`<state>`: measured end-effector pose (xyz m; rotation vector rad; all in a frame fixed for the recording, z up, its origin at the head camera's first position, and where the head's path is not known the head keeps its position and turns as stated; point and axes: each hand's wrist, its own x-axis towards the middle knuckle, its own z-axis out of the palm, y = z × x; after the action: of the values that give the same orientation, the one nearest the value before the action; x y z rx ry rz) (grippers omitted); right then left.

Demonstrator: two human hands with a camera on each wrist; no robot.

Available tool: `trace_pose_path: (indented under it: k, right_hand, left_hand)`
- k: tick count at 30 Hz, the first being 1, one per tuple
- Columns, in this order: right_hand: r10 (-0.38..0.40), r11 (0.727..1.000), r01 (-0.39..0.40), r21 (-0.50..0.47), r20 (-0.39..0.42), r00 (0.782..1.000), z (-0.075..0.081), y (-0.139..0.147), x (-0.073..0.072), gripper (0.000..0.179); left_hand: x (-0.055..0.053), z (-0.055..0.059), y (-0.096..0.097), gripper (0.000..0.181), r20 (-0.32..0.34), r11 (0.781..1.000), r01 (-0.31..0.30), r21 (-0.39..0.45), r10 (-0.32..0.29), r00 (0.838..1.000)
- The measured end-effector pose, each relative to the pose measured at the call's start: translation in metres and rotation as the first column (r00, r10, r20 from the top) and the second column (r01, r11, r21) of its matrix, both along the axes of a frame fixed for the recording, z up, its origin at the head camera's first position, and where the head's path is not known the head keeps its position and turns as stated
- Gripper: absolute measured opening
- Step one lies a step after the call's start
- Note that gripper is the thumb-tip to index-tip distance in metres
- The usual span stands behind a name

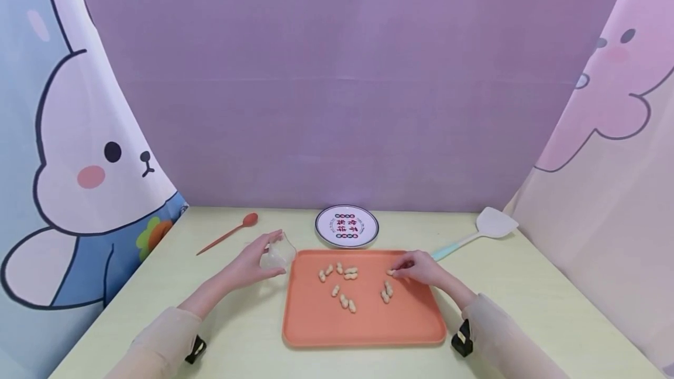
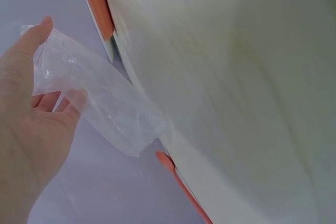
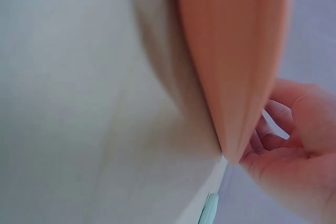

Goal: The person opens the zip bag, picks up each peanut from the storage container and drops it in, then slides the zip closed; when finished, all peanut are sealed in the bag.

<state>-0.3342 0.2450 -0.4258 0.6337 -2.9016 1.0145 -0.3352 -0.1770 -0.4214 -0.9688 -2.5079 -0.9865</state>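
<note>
My left hand point(image 1: 258, 262) holds a clear plastic bag point(image 1: 279, 252) just left of the tray; in the left wrist view the bag point(image 2: 100, 93) hangs from between thumb and fingers. An orange tray point(image 1: 368, 329) carries several unshelled peanuts point(image 1: 344, 301), scattered over its left and middle parts. Over the tray's right side, my right hand point(image 1: 418, 268) pinches a peanut point(image 1: 390, 272) at its fingertips. Two more peanuts point(image 1: 387, 292) lie close below that hand. From the right wrist, the tray wall point(image 3: 233, 66) hides the fingertips of the right hand point(image 3: 294, 140).
A white plate point(image 1: 347, 227) with a dark rim and printed characters sits behind the tray. An orange-red spoon point(image 1: 231, 231) lies at the back left. At the back right is a spatula point(image 1: 495, 224) with a white blade and mint handle, its handle end by the right hand.
</note>
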Motion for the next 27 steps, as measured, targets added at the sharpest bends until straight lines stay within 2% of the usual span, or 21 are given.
trace_pose_path:
  k: [8,17,27]
  right_hand:
    - [-0.011,1.000,0.011,0.001,0.035,0.999,0.008,0.001,0.004,0.017]
    - [-0.018,0.999,0.017,-0.051,-0.014,1.000,0.021,0.005,0.002,0.016]
    - [-0.033,0.994,0.027,-0.110,-0.057,0.998,0.038,-0.021,-0.001,0.019]
  left_hand:
    - [0.000,0.003,0.002,0.080,-0.015,1.000,0.011,-0.003,-0.011,1.000]
    - [0.001,0.003,0.003,0.079,-0.002,1.000,0.012,-0.014,-0.013,1.000]
    - [0.000,0.000,0.002,0.079,-0.002,1.000,0.006,-0.028,-0.006,1.000]
